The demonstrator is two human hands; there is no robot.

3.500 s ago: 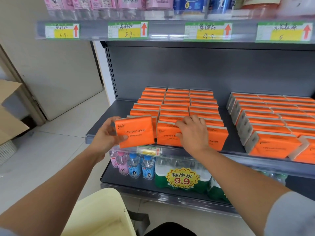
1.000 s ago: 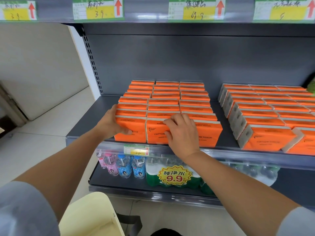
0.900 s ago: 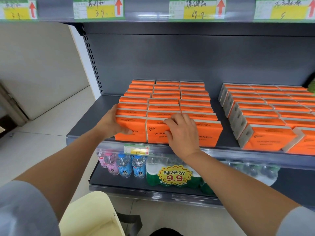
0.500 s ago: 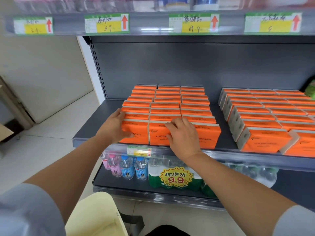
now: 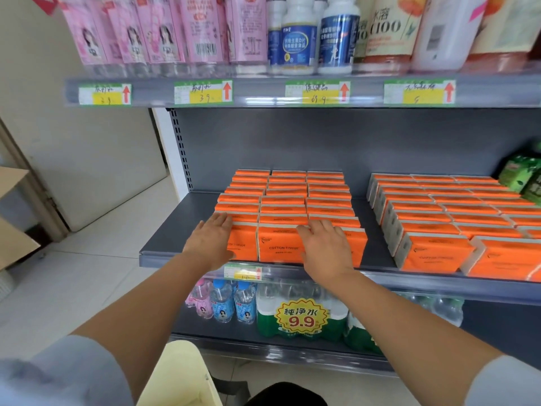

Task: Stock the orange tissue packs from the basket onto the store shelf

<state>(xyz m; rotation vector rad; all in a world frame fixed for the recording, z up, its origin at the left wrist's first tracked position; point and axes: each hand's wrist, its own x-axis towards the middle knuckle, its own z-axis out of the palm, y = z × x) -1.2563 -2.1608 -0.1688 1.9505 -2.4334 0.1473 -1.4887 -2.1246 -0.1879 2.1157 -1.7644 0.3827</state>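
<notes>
Shelf point(image 5: 181, 230) first: its front lip looks low, and the orange tissue packs point(image 5: 288, 197) stand on edge in three tight rows right up to it. A hard shove from me could skew a row or tip the front-left pack point(image 5: 246, 247) over that lip. My left hand point(image 5: 209, 244) lies flat against it, my right hand point(image 5: 325, 250) spread on its neighbours; neither grips anything.

i read "cotton tissue" on the front orange tissue pack point(image 5: 281, 244) just left of my right hand point(image 5: 325, 250). the starburst sign point(image 5: 301, 316) at lower centre says "纯净水 9.9". along the top rail, the second price tag point(image 5: 203, 92) shows "3.9" and the third price tag point(image 5: 317, 92) "69.9". the bottle point(image 5: 386, 27) at upper right reads "c100".
</notes>
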